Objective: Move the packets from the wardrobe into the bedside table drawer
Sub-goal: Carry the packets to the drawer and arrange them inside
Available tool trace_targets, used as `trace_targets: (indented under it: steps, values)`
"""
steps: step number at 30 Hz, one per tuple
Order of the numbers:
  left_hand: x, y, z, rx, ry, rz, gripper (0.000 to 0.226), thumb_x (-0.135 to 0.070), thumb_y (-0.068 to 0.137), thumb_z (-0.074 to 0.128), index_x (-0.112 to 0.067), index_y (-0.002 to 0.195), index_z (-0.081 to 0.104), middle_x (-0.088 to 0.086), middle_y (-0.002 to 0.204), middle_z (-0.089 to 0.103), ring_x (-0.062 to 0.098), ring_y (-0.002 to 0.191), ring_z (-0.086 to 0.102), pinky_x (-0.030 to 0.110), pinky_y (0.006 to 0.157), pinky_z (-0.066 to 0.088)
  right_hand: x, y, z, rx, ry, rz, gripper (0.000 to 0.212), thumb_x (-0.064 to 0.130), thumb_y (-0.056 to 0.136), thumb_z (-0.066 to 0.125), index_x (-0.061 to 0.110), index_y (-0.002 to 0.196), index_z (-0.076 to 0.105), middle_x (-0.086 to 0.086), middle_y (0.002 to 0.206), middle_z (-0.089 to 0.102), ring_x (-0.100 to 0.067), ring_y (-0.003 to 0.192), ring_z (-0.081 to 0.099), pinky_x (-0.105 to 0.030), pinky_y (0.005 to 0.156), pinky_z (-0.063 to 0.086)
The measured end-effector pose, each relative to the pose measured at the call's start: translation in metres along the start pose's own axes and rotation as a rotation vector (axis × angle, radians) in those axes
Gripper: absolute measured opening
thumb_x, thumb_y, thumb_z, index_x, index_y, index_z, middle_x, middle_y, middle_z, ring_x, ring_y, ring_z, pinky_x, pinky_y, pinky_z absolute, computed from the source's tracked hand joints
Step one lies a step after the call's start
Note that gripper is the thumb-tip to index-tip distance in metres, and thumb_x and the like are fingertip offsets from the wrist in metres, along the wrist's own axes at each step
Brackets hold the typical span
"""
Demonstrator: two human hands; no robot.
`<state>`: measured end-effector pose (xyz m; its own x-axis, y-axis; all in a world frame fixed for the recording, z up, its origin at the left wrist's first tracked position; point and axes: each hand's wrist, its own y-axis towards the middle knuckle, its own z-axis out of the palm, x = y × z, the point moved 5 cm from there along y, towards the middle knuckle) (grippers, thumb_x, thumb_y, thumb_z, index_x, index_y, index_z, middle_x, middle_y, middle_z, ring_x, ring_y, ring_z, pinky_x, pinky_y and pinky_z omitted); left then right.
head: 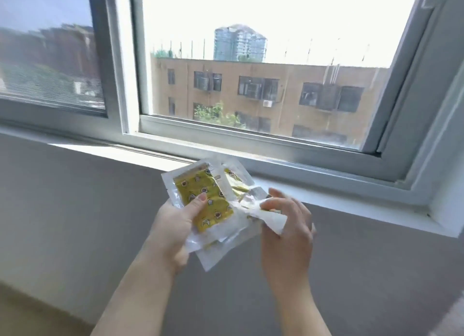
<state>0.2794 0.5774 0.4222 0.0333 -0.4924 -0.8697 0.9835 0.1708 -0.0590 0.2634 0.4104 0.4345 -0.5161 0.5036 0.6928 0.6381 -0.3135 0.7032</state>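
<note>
A fanned stack of clear plastic packets (216,205) with yellow patterned contents is held up in front of me, below the window. My left hand (173,225) grips the stack from the left, thumb pressed on the top yellow packet. My right hand (286,225) holds the right side of the stack, fingers curled round a crumpled white packet edge (272,216). Neither the wardrobe nor the bedside table drawer is in view.
A white window sill (351,197) runs behind the hands, with a large window (251,71) above it showing buildings outside. A grey wall (75,197) lies below the sill. A strip of light floor (25,310) shows at the lower left.
</note>
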Motion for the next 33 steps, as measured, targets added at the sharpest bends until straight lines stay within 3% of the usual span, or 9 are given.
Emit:
trace_targets:
  steps: [4,9,13,16,19,22,25,28,33]
  values:
    - [-0.053,0.018,-0.079,-0.139,0.040,0.106,0.025,-0.006,0.089,0.057,-0.008,0.114,0.060,0.008,0.081,0.074,0.020,0.064,0.071,0.041,0.050,0.058,0.051,-0.016,0.097,0.052,0.083,-0.097,0.066,-0.001,0.057,0.047,0.049,0.098,0.057,0.020,0.134,0.042,-0.012,0.130,0.027,-0.043,0.104,0.021]
    - [-0.104,0.026,-0.182,-0.376,0.080,0.192,0.017,-0.008,0.094,0.051,-0.016,0.096,0.065,-0.001,0.066,0.072,0.014,0.054,0.067,0.029,0.043,0.053,0.098,-0.055,0.224,0.544,0.324,-0.081,0.082,0.003,0.073,0.039,0.084,0.087,0.042,0.041,0.140,0.000,0.010,0.138,-0.005,-0.007,0.106,-0.002]
    - [-0.123,0.030,-0.249,-0.522,-0.061,0.195,0.033,-0.029,0.098,0.044,-0.011,0.109,0.069,0.010,0.092,0.074,0.027,0.081,0.070,0.039,0.065,0.058,0.122,-0.082,0.303,0.813,0.375,-0.165,0.081,0.010,0.066,0.032,0.088,0.091,0.033,0.035,0.142,-0.003,0.013,0.134,-0.006,0.004,0.098,-0.003]
    - [-0.137,0.042,-0.271,-0.459,-0.140,0.202,0.060,-0.055,0.092,0.036,-0.011,0.092,0.076,0.014,0.094,0.074,0.027,0.080,0.072,0.042,0.067,0.060,0.136,-0.098,0.351,0.987,0.443,-0.218,0.077,0.015,0.069,0.031,0.088,0.093,0.028,0.036,0.140,-0.005,0.015,0.131,0.001,-0.004,0.104,0.007]
    - [-0.154,0.060,-0.296,-0.593,-0.062,0.289,0.026,-0.034,0.086,0.056,-0.017,0.102,0.069,0.009,0.093,0.075,0.027,0.079,0.072,0.042,0.069,0.058,0.144,-0.099,0.392,1.080,0.653,-0.139,0.059,0.031,0.066,0.037,0.083,0.094,0.041,0.035,0.144,0.007,0.011,0.136,0.009,-0.008,0.108,0.015]
    - [-0.169,0.084,-0.325,-0.757,-0.028,0.343,0.013,-0.013,0.090,0.057,-0.015,0.097,0.067,0.008,0.083,0.075,0.027,0.076,0.069,0.038,0.064,0.056,0.143,-0.082,0.435,1.102,0.944,0.134,0.057,0.031,0.051,0.050,0.064,0.097,0.060,0.032,0.146,0.015,0.018,0.134,0.016,0.000,0.095,0.030]
    - [-0.185,0.106,-0.347,-0.841,-0.047,0.362,0.014,-0.011,0.091,0.056,-0.011,0.101,0.066,0.014,0.092,0.073,0.030,0.081,0.067,0.040,0.066,0.054,0.141,-0.068,0.487,1.201,1.197,0.489,0.073,0.027,0.050,0.067,0.047,0.119,0.052,0.013,0.142,0.043,-0.004,0.125,0.049,-0.018,0.086,0.050]
    - [-0.196,0.120,-0.373,-0.902,-0.056,0.393,0.021,-0.012,0.090,0.058,-0.010,0.110,0.065,0.017,0.101,0.071,0.036,0.094,0.067,0.054,0.085,0.051,0.149,-0.078,0.538,1.335,1.192,0.578,0.076,0.037,0.057,0.075,0.048,0.124,0.040,0.016,0.127,0.055,-0.003,0.109,0.062,-0.030,0.092,0.052]
    - [-0.209,0.118,-0.429,-1.044,-0.070,0.406,0.016,-0.011,0.092,0.057,-0.010,0.104,0.067,0.016,0.095,0.073,0.034,0.089,0.069,0.052,0.084,0.052,0.180,-0.122,0.602,1.503,1.161,0.604,0.055,0.025,0.067,0.070,0.032,0.119,0.051,0.001,0.109,0.070,-0.020,0.101,0.067,-0.043,0.093,0.052]
